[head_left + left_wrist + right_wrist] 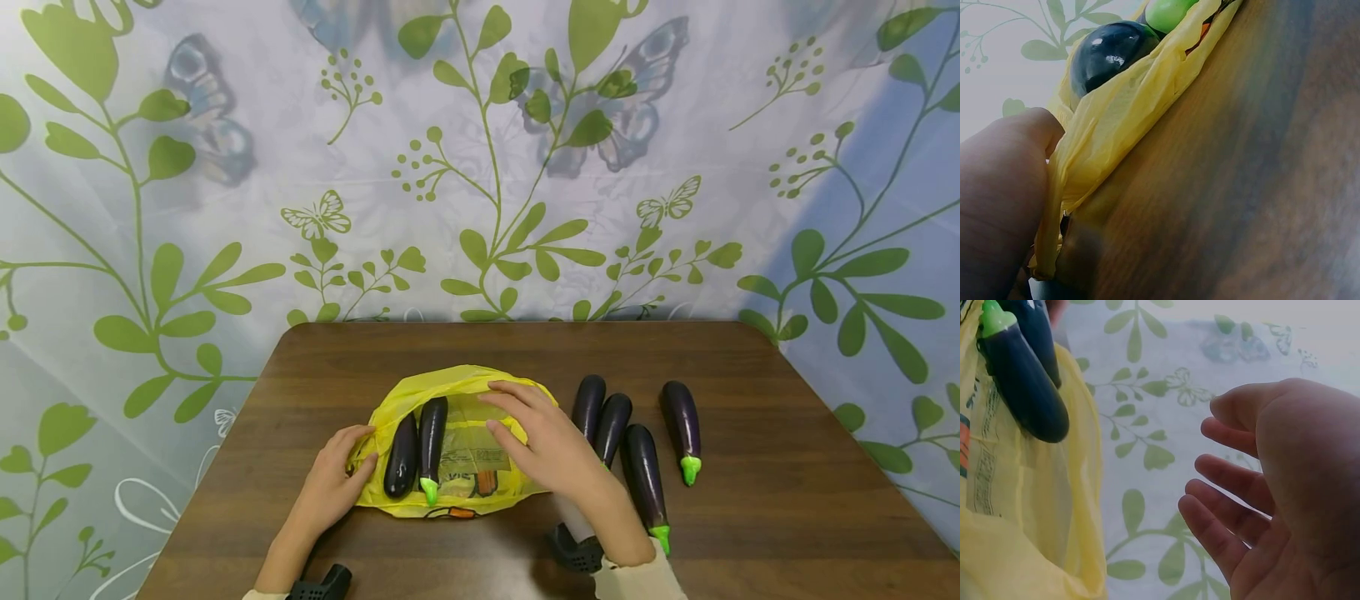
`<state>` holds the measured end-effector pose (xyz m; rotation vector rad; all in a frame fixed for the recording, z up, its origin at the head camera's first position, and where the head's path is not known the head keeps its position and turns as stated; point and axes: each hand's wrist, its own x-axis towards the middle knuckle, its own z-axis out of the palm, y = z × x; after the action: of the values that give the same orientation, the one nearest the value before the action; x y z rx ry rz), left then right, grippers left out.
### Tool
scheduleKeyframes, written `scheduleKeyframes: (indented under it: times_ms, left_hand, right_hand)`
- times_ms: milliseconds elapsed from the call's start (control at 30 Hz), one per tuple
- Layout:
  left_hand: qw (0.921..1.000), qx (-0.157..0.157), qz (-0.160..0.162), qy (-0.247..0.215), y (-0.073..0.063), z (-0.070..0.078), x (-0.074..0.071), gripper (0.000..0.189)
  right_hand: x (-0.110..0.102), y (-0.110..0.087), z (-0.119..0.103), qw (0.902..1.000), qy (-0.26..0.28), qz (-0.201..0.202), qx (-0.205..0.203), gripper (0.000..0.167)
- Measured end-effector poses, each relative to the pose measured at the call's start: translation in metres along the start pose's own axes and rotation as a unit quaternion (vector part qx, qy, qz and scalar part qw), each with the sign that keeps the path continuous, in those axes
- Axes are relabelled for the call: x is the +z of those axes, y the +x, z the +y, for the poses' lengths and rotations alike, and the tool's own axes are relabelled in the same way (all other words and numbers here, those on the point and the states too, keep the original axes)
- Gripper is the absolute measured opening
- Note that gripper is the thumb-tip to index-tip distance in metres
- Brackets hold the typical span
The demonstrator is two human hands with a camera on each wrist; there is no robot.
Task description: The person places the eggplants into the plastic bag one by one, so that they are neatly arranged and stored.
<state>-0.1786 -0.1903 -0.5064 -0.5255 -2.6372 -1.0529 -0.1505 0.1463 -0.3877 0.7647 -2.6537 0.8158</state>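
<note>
A yellow plastic bag (401,392) lies on the table with its mouth spread wide. Inside, toward its left side, are two dark eggplants: one rounded end up (402,458), the other (432,442) with a bright green stem. My left hand (333,467) grips the bag's left edge, the thin plastic bunched between thumb and fingers in the left wrist view. Over the bag's right side hovers my right hand (551,433), fingers apart and slightly bent, holding nothing. In the right wrist view, the right hand (1260,487) is apart from the green-stemmed eggplant (1025,387).
Several more eggplants lie on the wooden table (765,500) right of the bag. One eggplant (681,425) is farthest right, another (647,479) lies by my right forearm, partly covered. A leaf-patterned cloth (480,167) hangs behind the table's back edge.
</note>
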Motion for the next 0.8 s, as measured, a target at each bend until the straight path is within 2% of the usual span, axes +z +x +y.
scheduleKeyframes:
  times_ms: [400,800]
  left_hand:
    - [1.0,0.003,0.003,0.001,0.0,0.0,0.0,0.038]
    - [1.0,0.004,0.006,0.006,0.0,-0.001,0.0,0.038]
  right_hand:
    - [-0.009,-0.001,0.01,0.9999,-0.006,-0.001,0.016,0.035]
    - [-0.02,-0.006,0.022,0.9995,-0.006,0.019,0.022,0.035]
